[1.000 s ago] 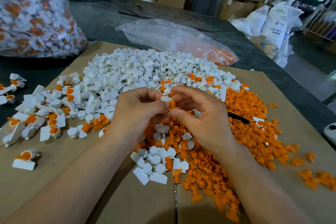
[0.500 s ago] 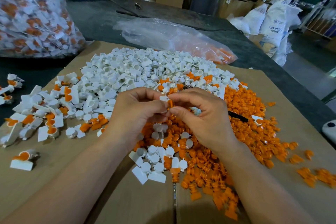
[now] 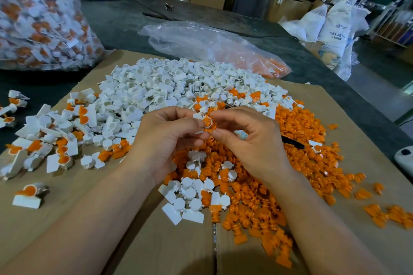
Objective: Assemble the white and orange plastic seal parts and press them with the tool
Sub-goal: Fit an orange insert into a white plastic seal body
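My left hand [image 3: 165, 136] pinches a white seal part [image 3: 204, 121] above the cardboard, its round cup facing me with an orange insert [image 3: 209, 126] sitting in it. My right hand [image 3: 250, 138] meets it from the right, thumb and forefinger pinching the orange insert at the cup. Below and behind the hands lie a heap of loose white parts [image 3: 178, 87] and a heap of orange parts [image 3: 297, 140]. A dark slim tool [image 3: 292, 142] lies on the orange heap just right of my right hand, partly hidden by it.
Joined white-and-orange seals [image 3: 55, 140] are scattered at the left of the cardboard sheet [image 3: 67, 219]. A big clear bag of seals [image 3: 38, 18] stands at the far left, and a flatter plastic bag [image 3: 212, 47] lies behind the heaps. A white device [image 3: 404, 158] sits at the right edge.
The orange insert has gone from upright between my fingertips into the white part's cup, which now faces me. Both hands stayed in place above the heap.
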Action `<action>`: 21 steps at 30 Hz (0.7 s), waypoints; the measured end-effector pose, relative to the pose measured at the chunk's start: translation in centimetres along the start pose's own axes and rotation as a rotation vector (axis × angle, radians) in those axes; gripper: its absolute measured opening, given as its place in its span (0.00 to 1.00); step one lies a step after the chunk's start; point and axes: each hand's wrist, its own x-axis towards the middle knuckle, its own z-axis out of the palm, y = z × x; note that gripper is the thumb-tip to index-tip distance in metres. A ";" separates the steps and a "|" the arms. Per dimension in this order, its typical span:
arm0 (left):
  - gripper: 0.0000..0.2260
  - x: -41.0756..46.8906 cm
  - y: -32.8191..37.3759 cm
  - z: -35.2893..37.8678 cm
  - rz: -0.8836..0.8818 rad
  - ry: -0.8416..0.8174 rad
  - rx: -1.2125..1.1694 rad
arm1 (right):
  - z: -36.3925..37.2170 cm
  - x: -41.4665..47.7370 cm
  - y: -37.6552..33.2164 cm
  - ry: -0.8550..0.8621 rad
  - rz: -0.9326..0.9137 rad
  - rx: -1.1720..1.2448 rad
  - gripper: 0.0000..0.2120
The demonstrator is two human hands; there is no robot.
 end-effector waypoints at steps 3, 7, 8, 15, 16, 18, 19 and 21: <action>0.07 0.0 0.0 0.0 -0.001 -0.001 0.004 | 0.1 -0.1 0.0 0.001 -0.011 -0.007 0.17; 0.06 0.0 0.0 0.0 -0.004 -0.001 0.007 | 0.1 0.0 0.0 0.005 -0.007 -0.005 0.16; 0.06 0.1 0.0 0.1 -0.005 -0.001 0.007 | 0.1 0.0 -0.1 0.004 -0.008 -0.005 0.16; 0.06 -0.1 -0.1 0.0 0.014 -0.006 0.038 | 0.2 -0.1 -0.1 0.006 -0.055 0.016 0.20; 0.06 -0.1 -0.1 0.0 0.019 -0.007 0.050 | 0.2 -0.1 -0.1 0.008 -0.069 0.002 0.19; 0.06 -0.1 -0.2 0.1 0.026 -0.008 0.066 | 0.2 0.0 0.0 0.011 -0.086 -0.011 0.18; 0.05 -0.1 -0.2 0.1 0.025 -0.011 0.065 | 0.2 0.0 0.0 0.011 -0.089 -0.011 0.18; 0.05 -0.1 -0.1 0.1 0.024 -0.022 0.045 | 0.2 0.0 0.0 0.015 -0.093 -0.007 0.18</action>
